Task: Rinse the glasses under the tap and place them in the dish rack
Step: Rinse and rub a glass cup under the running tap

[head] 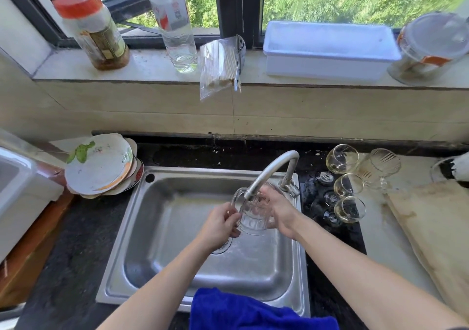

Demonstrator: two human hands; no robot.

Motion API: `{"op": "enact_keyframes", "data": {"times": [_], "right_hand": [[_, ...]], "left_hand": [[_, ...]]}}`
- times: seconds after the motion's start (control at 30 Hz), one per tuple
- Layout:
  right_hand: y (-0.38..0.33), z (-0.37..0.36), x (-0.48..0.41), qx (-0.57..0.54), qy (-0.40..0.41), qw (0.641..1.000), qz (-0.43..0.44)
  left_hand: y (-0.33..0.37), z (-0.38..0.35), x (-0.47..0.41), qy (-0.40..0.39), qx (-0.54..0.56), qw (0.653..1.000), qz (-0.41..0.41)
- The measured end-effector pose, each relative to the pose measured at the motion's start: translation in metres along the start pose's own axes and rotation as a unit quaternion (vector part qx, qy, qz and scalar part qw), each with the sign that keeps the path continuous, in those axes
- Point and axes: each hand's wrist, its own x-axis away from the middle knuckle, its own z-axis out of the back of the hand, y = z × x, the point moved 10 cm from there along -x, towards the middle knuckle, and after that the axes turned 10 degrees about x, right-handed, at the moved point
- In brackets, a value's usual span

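In the middle, set into a dark counter (76,241):
- The steel sink (177,228) holds no dishes; its drain is partly hidden by the left hand.
- On the sill (152,65) at the far side, from left to right:
  - a red-lidded jar (94,27) with brown dregs at its base
  - a clear bottle (175,25) with a little water in it
  - a bag (220,65) of wooden sticks
  - a lidded white tub (330,48), contents hidden
  - a capped jar (429,48) lying tilted
- A worn board (436,228) lies on the right counter.
- A blue cloth (243,309) drapes over the sink's near rim.
- A stack of plates (101,164) sits tilted at the sink's far left corner, the top one smeared.
- The tap (269,169) arches from the sink's far right corner, its spout just above the mug.
- The mug (253,218), clear and ribbed, is held tilted over the sink under the spout. Whether water runs into it I cannot tell.
- The right hand (281,208) wraps its fingers round the mug's right side.
- The left hand (220,225) pinches the mug's handle with curled fingers.
- Three stem glasses (348,185) stand in a row on the counter right of the sink, each with a little pale yellow liquid. A ribbed glass (383,163) stands just beside the far one.
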Motion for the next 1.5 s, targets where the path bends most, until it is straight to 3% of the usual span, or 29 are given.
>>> {"op": "enact_keyframes", "data": {"times": [0.13,0.27,0.43,0.53,0.63,0.73,0.8,0.87,0.97,1.1,1.17,1.27,1.33,1.4,1.5], "right_hand": [[0.01,0.005,-0.002,-0.061,0.055,0.991,-0.106],[-0.014,-0.002,0.0,-0.002,0.068,0.997,-0.025],[-0.005,0.0,0.001,-0.032,0.084,0.993,-0.074],[-0.002,-0.003,0.002,-0.028,0.038,0.994,-0.094],[0.0,0.007,-0.001,-0.05,-0.002,0.995,-0.087],[-0.002,0.012,-0.001,-0.065,-0.049,0.994,-0.069],[-0.006,0.006,0.0,-0.038,-0.071,0.996,-0.049],[-0.009,0.001,0.001,-0.016,-0.046,0.998,-0.031],[0.007,0.002,0.001,-0.065,0.021,0.995,-0.067],[0.036,-0.016,0.013,-0.07,-0.023,0.984,-0.159],[0.032,-0.02,0.013,-0.088,-0.025,0.985,-0.145],[0.017,-0.021,0.011,-0.09,-0.004,0.991,-0.103],[0.01,-0.023,0.014,-0.044,0.003,0.997,-0.071],[0.005,-0.02,0.017,0.034,0.026,0.999,-0.029],[-0.004,-0.005,0.024,0.219,0.09,0.971,0.043]], "left_hand": [[0.001,0.006,0.001,0.06,-0.018,0.998,-0.012],[-0.014,0.015,0.002,0.115,0.101,0.988,0.031],[-0.001,0.017,0.009,0.122,0.027,0.992,-0.025],[0.003,0.019,0.011,0.136,0.007,0.99,-0.034],[0.002,0.02,0.014,0.097,0.165,0.981,0.023],[0.003,0.005,0.013,0.022,0.389,0.912,0.128],[-0.002,-0.002,0.006,0.024,0.413,0.893,0.175],[-0.004,-0.002,-0.001,0.064,0.419,0.89,0.17],[0.007,0.006,-0.001,0.111,0.392,0.908,0.095],[0.015,0.012,0.006,0.141,0.318,0.937,0.013],[0.009,0.015,0.007,0.142,0.323,0.935,0.021],[-0.009,0.017,0.011,0.124,0.345,0.926,0.094],[-0.026,0.021,0.017,0.123,0.323,0.925,0.156],[-0.039,0.028,0.02,0.133,0.225,0.944,0.201],[-0.034,0.036,0.011,0.148,0.063,0.971,0.176]]}}
